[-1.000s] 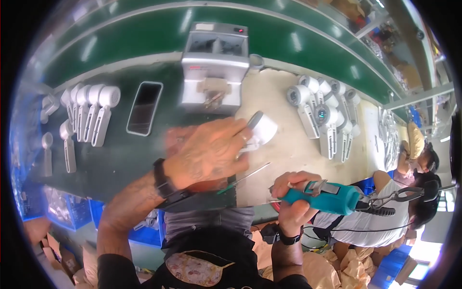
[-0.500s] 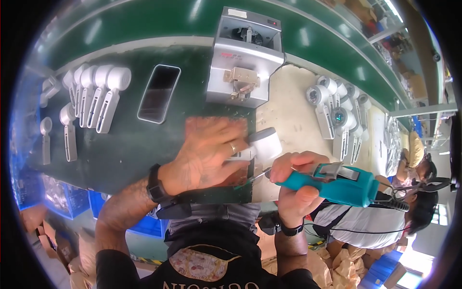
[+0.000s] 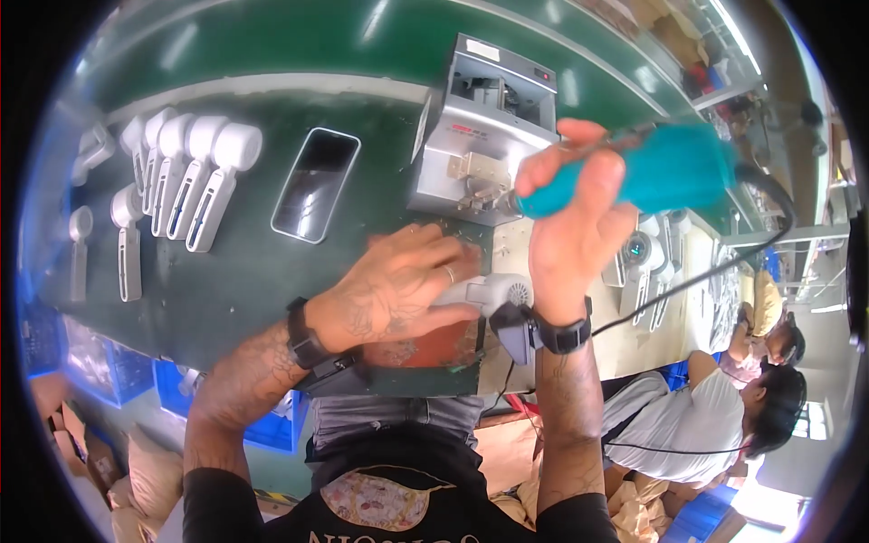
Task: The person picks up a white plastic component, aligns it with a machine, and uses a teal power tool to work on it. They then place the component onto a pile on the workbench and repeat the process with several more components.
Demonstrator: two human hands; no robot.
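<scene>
My left hand (image 3: 398, 285) is closed around the handle of a white handheld fan (image 3: 501, 291), held low over a reddish-brown mat (image 3: 421, 351). The fan's round head, with a slotted vent, sticks out past my fingers. In my right hand (image 3: 579, 213) is a teal electric screwdriver (image 3: 652, 172) with a black cord. It lies almost level, its nose pointing left at the front bracket of a silver screw feeder (image 3: 484, 136). Whether the bit touches the bracket cannot be made out.
Several white fans (image 3: 213, 181) lie in a row at the left, beside a phone (image 3: 317, 185). More fans (image 3: 647, 258) are at the right, partly behind my right hand. The screwdriver's cord (image 3: 697, 290) loops down to the right. Blue bins (image 3: 118, 362) stand below the left table edge.
My right hand has lifted the screwdriver up and away from the fan to the screw feeder. The fan in my left hand has turned, so its slotted vent now shows.
</scene>
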